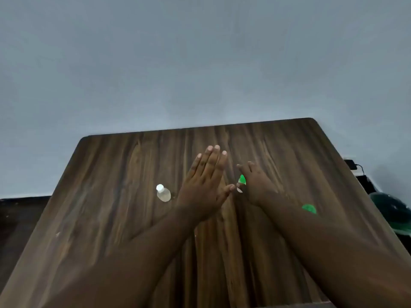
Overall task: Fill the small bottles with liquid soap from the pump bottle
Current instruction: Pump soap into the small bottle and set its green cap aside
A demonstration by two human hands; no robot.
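View from my head, looking down at both my bare arms stretched out over a dark wooden table (111, 174) that stands against a plain grey wall (200, 63). My left hand (201, 185) is held flat with its back towards me, the 4 fingers straight and pressed together, the thumb angled out to the right; it holds nothing. My right hand (258, 185) is blurred, its fingers reaching forward and loosely spread, not curled around anything. The 2 thumbs nearly meet. 1 small clear bottle (163, 193) with a white cap (160, 187) stands on the table just left of my left hand, not touching it. A bright green shape (242, 179) peeks out between my right thumb and fingers; I cannot tell what it is or whether my hand touches it. A second green patch (309, 208) shows at the far edge of my right forearm. Past the table's right edge sits a dark green rounded object (393, 214)
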